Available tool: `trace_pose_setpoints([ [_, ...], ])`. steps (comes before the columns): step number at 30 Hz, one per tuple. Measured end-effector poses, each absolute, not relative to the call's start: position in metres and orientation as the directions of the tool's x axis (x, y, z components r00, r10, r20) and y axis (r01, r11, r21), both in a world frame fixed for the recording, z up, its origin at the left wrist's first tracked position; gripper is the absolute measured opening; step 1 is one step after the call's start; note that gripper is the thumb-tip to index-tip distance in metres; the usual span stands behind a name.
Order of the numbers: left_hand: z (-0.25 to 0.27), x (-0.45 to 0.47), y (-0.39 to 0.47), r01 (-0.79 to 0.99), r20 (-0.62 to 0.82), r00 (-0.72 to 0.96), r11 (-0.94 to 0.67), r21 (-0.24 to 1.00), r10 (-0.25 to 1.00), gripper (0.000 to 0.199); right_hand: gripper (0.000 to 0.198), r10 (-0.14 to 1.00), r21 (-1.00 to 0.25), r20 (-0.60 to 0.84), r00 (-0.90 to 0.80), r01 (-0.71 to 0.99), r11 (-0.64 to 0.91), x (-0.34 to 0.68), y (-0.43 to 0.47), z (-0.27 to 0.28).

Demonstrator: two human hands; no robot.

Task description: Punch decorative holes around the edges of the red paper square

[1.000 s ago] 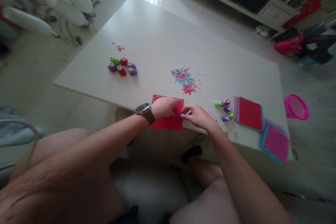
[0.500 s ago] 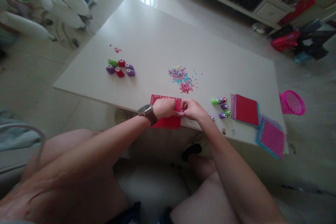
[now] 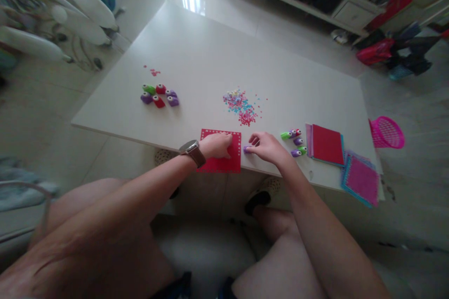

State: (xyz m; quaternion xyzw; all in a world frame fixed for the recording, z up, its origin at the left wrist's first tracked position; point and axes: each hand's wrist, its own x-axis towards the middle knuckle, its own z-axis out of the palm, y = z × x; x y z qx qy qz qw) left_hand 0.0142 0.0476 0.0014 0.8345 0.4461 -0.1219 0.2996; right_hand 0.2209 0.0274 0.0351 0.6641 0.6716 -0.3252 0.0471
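Observation:
A red paper card (image 3: 219, 164) with a row of small punched holes along its top and right edges lies at the table's front edge, its lower part overhanging. My left hand (image 3: 218, 145), with a watch on the wrist, rests on the card, thumb apart from the fingers. Just right of the card, my right hand (image 3: 264, 146) grips a small purple craft punch (image 3: 247, 149) between thumb and fingers. The punch is apart from the card. Beyond the hands lies a heap of pink, blue and pale confetti (image 3: 242, 106).
Several coloured punches (image 3: 158, 101) stand at the left, near a few red paper bits (image 3: 154, 72). More punches (image 3: 298, 141) sit at the right beside a stack of red cards (image 3: 328, 145) and pink and blue punched sheets (image 3: 363, 180). A pink basket (image 3: 387, 131) stands past the table's right end.
My right hand has drawn the punch off the card's right edge and moved slightly right. My left hand stays on the card, and the right edge's holes now show.

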Motion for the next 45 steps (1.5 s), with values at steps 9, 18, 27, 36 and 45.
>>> trace_pose_setpoints([
  [9,0.002,0.015,0.044,0.814,-0.453,0.579,-0.447,0.372,0.677,0.037,0.027,0.858,-0.182,-0.475,-0.198,0.975,0.124,0.211,0.025,0.036],
  [18,0.004,0.014,0.043,0.820,-0.467,0.572,-0.459,0.341,0.675,0.038,0.031,0.875,-0.065,-0.460,-0.148,0.989,0.133,0.226,0.022,0.041],
  [27,0.000,0.015,0.045,0.819,-0.457,0.572,-0.439,0.371,0.681,0.034,0.035,0.815,-0.263,-0.541,-0.208,0.962,0.071,0.213,0.021,0.039],
  [36,0.004,0.014,0.043,0.812,-0.447,0.580,-0.441,0.381,0.681,0.037,0.046,0.942,-0.209,-0.318,-0.105,0.977,0.038,0.218,0.023,0.039],
  [45,0.007,0.015,0.042,0.815,-0.453,0.577,-0.440,0.378,0.680,0.032,0.038,0.866,-0.027,-0.487,-0.115,0.993,0.117,0.235,0.021,0.035],
])
